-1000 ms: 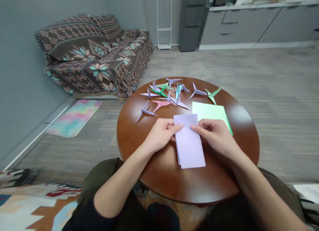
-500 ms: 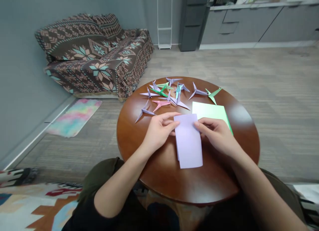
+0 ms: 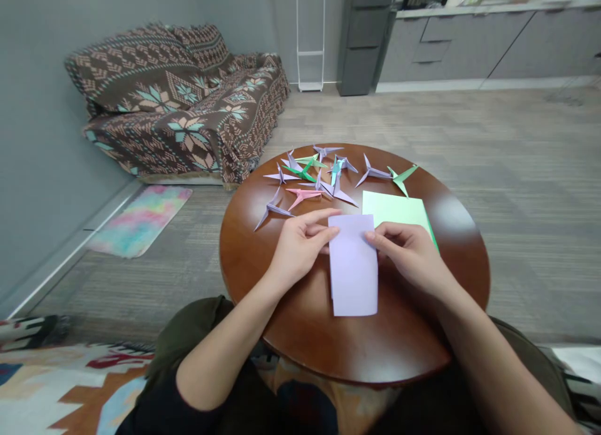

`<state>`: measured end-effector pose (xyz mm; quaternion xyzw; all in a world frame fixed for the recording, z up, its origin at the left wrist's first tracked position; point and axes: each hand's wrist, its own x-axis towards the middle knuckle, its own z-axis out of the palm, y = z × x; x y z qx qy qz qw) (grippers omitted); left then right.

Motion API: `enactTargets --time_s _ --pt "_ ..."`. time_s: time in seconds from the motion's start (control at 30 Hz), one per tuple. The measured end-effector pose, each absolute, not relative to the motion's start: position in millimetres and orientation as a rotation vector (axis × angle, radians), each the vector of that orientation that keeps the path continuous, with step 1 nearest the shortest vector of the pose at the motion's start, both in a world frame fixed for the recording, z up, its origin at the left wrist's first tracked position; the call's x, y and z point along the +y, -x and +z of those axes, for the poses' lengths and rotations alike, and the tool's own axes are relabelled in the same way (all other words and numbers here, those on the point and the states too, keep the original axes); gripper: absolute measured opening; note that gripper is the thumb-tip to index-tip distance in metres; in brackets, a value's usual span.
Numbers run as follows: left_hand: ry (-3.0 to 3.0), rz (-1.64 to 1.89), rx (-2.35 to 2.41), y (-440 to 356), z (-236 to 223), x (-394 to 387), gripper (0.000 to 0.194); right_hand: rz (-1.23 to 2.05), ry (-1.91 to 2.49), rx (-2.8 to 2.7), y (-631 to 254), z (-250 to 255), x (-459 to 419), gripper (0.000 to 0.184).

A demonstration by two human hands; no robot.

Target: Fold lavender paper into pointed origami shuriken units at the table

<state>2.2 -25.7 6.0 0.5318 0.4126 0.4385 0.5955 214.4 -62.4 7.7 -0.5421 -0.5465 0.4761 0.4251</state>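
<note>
A folded sheet of lilac paper [image 3: 354,272] is held up over the round wooden table, its long sides running toward me. My left hand [image 3: 304,242] pinches its upper left edge, thumb on the near face and fingers behind. On the opposite edge, my right hand [image 3: 406,247] grips the paper the same way. A second layer shows along the paper's left side. Just beyond my right hand lies a stack of light green paper [image 3: 397,209]. Past my left hand sit a pink folded-paper figure [image 3: 305,196] and a lilac folded-paper figure [image 3: 272,209].
The round brown table [image 3: 375,353] stands before my knees. Several folded-paper figures cluster at its far side, with a green one [image 3: 401,179] at the far right. A covered sofa [image 3: 188,109] and a pastel mat [image 3: 143,219] are at the left.
The lilac paper has turned slightly, its near end swinging a little to the left. Both hands keep their hold in nearly the same place.
</note>
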Motion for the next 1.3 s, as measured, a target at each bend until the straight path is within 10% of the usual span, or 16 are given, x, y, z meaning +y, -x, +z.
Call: enactTargets --time_s 1.3 --pt "-1.201 1.175 1.019 -2.9 5.4 -24.0 0.028 1.424 1.335 -1.457 -214.1 3.0 -62.5 0.037"
